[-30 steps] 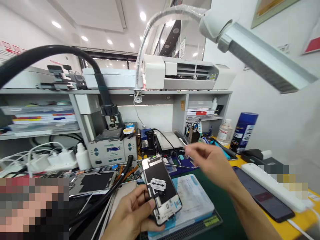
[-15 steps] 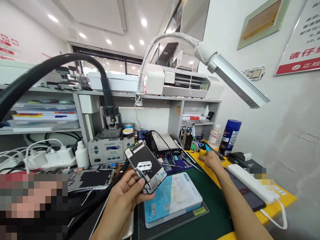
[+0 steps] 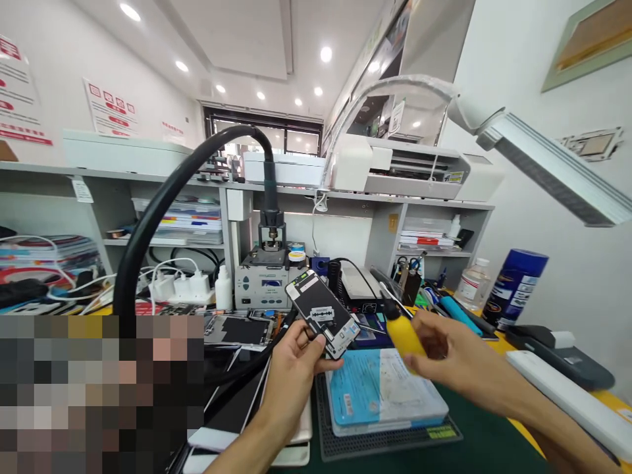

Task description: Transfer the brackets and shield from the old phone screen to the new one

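Observation:
A phone screen assembly (image 3: 316, 299), its dark back facing me, is gripped by its lower end in my left hand (image 3: 296, 362). Across its middle lies a razor blade (image 3: 322, 314). My right hand (image 3: 439, 349) is closed around a small yellow bottle (image 3: 405, 336) with a black cap, tilted with the cap towards the phone screen. The bottle and the screen are apart. Beneath both hands a blue and white flat box (image 3: 385, 392) rests on a dark grey mat (image 3: 390, 444).
A grey machine (image 3: 264, 288) stands behind, with a thick black hose (image 3: 170, 191) arching on the left. On the right are a blue spray can (image 3: 516, 286), a clear bottle (image 3: 473, 283) and a white bar (image 3: 567, 398). A lamp (image 3: 557, 168) hangs above. Part of the lower left is pixelated.
My right hand has lifted the yellow bottle from the right side of the bench and brought it left, near the phone screen. The view has turned left; my left hand still holds the screen.

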`<state>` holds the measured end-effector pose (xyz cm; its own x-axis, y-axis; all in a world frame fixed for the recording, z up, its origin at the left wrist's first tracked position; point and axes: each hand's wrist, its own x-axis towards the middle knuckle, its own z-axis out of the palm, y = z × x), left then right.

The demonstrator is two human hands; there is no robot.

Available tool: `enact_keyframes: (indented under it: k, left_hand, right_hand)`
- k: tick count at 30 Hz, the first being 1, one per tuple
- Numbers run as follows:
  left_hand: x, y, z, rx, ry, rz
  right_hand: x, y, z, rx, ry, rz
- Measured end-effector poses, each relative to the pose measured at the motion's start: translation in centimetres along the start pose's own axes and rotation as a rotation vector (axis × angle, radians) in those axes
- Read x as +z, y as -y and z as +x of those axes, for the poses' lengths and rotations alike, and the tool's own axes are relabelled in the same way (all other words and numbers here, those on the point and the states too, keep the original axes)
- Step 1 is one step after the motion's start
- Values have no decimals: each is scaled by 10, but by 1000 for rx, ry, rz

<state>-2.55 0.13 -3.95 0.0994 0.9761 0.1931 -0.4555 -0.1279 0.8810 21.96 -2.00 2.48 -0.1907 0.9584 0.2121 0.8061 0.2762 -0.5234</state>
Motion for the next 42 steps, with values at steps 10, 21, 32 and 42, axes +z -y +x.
enact_keyframes:
  k: [10,21,32,42]
  left_hand:
    - [2,0,-4,89,23,38]
    - [2,-1,-4,108,46,41]
    - [2,-5,-6,111,52,55]
    - [1,-3,-6,105,56,78]
  right_hand:
    - [7,62,9,-103,106,-338]
    - [-10,83,15,-106,175,-376]
    - [-22,92,18,-115,146,-352]
    - [-26,84,18,-89,154,-265]
